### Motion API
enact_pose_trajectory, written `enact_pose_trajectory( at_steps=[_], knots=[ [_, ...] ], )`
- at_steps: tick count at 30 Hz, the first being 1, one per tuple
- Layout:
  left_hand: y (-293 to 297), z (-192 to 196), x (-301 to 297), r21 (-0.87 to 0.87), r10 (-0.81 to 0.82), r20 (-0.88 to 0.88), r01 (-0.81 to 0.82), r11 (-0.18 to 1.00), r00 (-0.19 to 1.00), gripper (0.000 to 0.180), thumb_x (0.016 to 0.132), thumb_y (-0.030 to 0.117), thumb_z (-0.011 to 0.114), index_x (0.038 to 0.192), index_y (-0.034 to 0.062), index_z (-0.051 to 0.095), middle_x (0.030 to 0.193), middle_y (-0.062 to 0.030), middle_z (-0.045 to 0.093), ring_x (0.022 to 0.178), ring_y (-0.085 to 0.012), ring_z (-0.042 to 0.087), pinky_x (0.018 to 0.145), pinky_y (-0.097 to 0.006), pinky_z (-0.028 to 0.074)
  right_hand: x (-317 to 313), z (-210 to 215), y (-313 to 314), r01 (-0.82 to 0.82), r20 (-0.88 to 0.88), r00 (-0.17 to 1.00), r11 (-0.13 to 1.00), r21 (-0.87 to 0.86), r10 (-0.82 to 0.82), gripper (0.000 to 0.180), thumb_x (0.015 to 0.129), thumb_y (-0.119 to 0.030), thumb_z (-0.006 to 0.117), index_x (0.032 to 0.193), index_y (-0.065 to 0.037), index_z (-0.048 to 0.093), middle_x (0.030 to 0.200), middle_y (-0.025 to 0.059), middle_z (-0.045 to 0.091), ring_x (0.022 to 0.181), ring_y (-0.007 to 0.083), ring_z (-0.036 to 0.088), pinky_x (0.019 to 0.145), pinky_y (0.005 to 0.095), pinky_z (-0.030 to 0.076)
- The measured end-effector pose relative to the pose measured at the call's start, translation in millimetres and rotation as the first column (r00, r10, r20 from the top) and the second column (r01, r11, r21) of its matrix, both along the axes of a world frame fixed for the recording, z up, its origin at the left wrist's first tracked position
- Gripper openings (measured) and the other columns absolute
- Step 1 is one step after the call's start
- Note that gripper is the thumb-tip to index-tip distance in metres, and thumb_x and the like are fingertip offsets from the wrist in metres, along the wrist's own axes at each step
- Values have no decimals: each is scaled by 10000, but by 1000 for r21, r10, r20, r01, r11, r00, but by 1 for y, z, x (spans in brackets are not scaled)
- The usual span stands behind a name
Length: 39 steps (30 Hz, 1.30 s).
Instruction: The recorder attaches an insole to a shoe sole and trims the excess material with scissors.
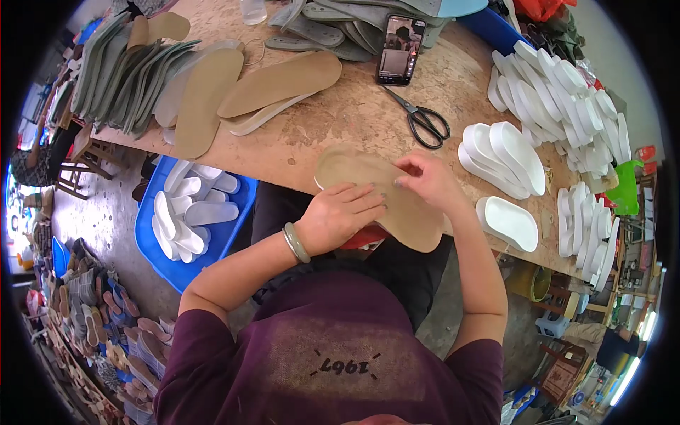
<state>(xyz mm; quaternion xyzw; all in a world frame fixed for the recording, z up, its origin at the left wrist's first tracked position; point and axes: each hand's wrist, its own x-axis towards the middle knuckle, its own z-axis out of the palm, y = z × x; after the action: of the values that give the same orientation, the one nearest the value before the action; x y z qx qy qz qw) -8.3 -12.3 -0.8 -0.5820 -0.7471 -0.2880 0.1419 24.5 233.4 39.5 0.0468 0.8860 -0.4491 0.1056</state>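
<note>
A tan shoe insole (411, 212) lies across the near edge of the table, its rounded end hanging over above my lap. My left hand (342, 216) rests flat on its left side with the fingers stretched out, and a pale bangle circles that wrist. At the insole's right edge my right hand (427, 182) is closed, thumb and fingertips pinched on the material. A white rim shows under the far left edge of the insole; what lies beneath is mostly hidden. Black-handled scissors (418, 117) lie just beyond my right hand.
Further tan insoles (283, 79) and a grey stack (117, 81) lie to the left. A phone (401, 49) leans against grey pieces (312, 28) at the back. White soles (506, 156) pile up at the right. On the floor stands a blue bin (149, 230) holding white soles.
</note>
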Motion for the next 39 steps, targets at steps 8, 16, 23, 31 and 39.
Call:
enact_pose_trajectory(
  at_steps=[8,16,23,31,39],
  knots=[
    [1,2,12,33,67,19,-67,997,998,299,760,182,654,1048,105,681,1112,-20,681,1113,-213,651,897,-331,505,73,0,-79,93,-495,856,898,430,148,455,846,-222,727,1234,-23,596,1168,164,654,1105,315,631,935,417,498],
    [6,0,18,51,114,58,-117,992,992,256,764,133,706,1019,131,694,1073,5,683,1087,-198,661,811,-316,503,128,-8,-61,213,-382,922,746,632,60,623,856,-327,730,1336,13,526,1330,162,606,1302,300,533,1102,494,367],
    [8,4,24,41,156,8,-156,987,988,245,765,149,717,1008,131,689,1062,16,673,1078,-191,655,783,-321,498,143,-11,-34,384,-530,844,784,488,-83,588,859,-280,743,1331,3,535,1361,175,577,1309,332,516,1104,496,363],
    [9,49,36,-337,110,211,-34,941,971,318,811,276,729,1071,112,650,1010,-37,611,987,-228,608,778,-366,534,117,-29,-28,514,-579,767,805,297,-276,466,883,-171,714,1294,-6,570,1319,195,578,1159,384,577,984,426,468],
    [49,31,-28,-190,95,189,-58,980,977,407,832,319,725,1146,75,638,1058,-107,585,966,-299,611,868,-388,510,61,-48,3,526,-160,818,831,-181,-552,340,827,-84,747,1144,2,662,953,100,704,785,175,658,726,300,523]
  ],
)
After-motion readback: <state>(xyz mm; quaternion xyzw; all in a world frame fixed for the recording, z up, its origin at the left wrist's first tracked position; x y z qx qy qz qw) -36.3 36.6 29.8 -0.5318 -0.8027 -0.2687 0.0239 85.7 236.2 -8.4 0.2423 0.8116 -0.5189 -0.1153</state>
